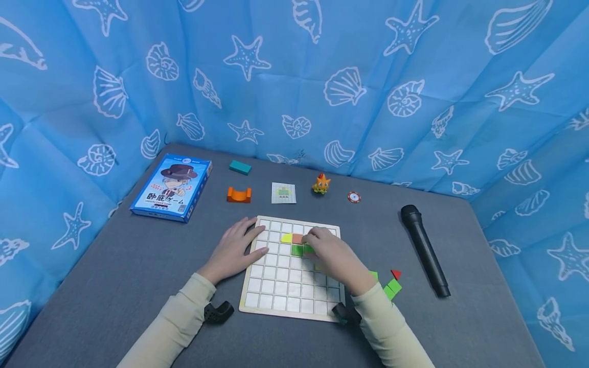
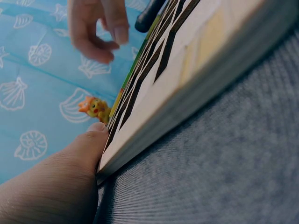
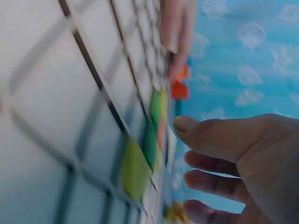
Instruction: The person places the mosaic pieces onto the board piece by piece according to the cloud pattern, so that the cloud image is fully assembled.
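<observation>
A white gridded board (image 1: 276, 289) with a pale wooden rim lies before me. My left hand (image 1: 233, 250) rests on its left edge, fingers spread over the outer squares. Over the board's upper right, my right hand (image 1: 332, 253) hovers with loosely bent fingers. Its thumb (image 3: 210, 135) and fingers stand apart in the right wrist view, holding nothing. Beneath and beside it, a yellow tile (image 1: 287, 238), an orange-red tile (image 1: 297, 238) and green tiles (image 1: 297, 250) sit in the grid. A yellow-green tile (image 3: 135, 168) shows nearer in the right wrist view; the right hand partly covers these from above.
Loose green tiles (image 1: 392, 289) and a red triangle (image 1: 396, 275) lie right of the board, near a black microphone (image 1: 425, 250). Behind it are a patterned card (image 1: 283, 193), an orange block (image 1: 239, 195), teal block (image 1: 240, 167), toy figure (image 1: 320, 184), poker chip (image 1: 354, 197) and game box (image 1: 172, 188).
</observation>
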The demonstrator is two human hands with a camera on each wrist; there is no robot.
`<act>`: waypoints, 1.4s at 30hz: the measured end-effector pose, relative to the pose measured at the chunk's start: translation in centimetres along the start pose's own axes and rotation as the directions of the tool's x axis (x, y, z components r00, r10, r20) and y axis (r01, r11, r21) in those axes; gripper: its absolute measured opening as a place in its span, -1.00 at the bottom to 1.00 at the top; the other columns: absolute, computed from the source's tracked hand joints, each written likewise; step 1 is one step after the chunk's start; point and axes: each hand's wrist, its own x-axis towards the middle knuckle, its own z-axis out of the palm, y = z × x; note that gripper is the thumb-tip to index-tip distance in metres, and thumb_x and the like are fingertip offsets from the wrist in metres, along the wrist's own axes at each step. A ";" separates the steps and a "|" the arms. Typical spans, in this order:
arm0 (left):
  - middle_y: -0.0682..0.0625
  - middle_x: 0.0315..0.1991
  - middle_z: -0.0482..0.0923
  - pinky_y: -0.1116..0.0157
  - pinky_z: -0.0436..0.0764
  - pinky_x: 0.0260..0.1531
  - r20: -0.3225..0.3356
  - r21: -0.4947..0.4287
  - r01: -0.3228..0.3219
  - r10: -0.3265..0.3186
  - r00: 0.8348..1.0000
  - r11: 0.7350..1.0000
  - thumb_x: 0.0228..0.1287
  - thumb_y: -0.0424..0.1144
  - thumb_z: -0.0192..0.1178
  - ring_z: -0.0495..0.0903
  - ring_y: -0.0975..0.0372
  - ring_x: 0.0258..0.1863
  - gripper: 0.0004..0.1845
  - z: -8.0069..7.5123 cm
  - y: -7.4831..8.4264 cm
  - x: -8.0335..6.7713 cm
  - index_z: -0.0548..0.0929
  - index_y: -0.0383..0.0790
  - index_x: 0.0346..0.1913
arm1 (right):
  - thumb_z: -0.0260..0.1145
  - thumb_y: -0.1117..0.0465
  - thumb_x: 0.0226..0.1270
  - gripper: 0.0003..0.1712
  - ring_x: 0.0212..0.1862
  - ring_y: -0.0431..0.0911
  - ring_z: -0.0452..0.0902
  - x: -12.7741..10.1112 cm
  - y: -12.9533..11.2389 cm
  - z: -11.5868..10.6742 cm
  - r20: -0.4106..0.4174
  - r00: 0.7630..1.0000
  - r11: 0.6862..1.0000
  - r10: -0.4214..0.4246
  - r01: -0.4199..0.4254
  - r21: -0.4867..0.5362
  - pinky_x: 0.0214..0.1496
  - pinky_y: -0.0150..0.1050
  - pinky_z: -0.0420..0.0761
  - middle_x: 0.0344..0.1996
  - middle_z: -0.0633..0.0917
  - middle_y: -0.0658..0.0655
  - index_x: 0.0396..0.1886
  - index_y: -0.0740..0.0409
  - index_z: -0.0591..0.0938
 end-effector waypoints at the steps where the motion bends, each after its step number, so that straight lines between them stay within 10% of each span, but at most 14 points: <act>1: -0.03 0.49 0.08 -0.13 0.08 0.37 0.000 -0.001 -0.001 0.001 1.000 1.000 0.30 0.32 -0.02 -0.01 0.00 0.49 -0.30 0.0 0.0 0.0 0.32 0.06 0.41 | 0.44 0.17 0.17 -0.68 -0.12 -0.16 0.52 -0.4 0.4 -0.4 0.004 1.000 1.000 0.027 -0.027 0.006 -0.13 -0.25 0.62 -0.17 0.61 0.01 -0.06 0.07 0.66; 17: -0.07 0.48 0.10 -0.16 0.09 0.35 -0.013 -0.015 -0.003 0.002 1.000 1.000 0.31 0.28 0.01 0.01 -0.02 0.48 -0.31 -0.3 0.0 -0.2 0.33 0.02 0.40 | 0.40 0.08 0.22 -0.57 -0.09 -0.03 0.54 -7.4 5.9 -3.2 0.164 0.915 0.926 0.369 -0.377 0.020 -0.11 -0.05 0.62 -0.08 0.61 0.14 0.03 0.16 0.59; 42: -0.04 0.49 0.07 -0.14 0.07 0.37 0.005 -0.006 0.004 -0.004 1.000 1.000 0.31 0.30 -0.01 -0.02 0.00 0.49 -0.30 -0.2 0.2 -0.1 0.31 0.05 0.42 | 0.40 0.12 0.22 -0.66 -0.27 -0.15 0.49 -9.0 6.0 -2.2 0.259 0.895 0.920 0.362 -0.388 0.053 -0.27 -0.15 0.54 -0.25 0.59 0.05 -0.06 0.15 0.60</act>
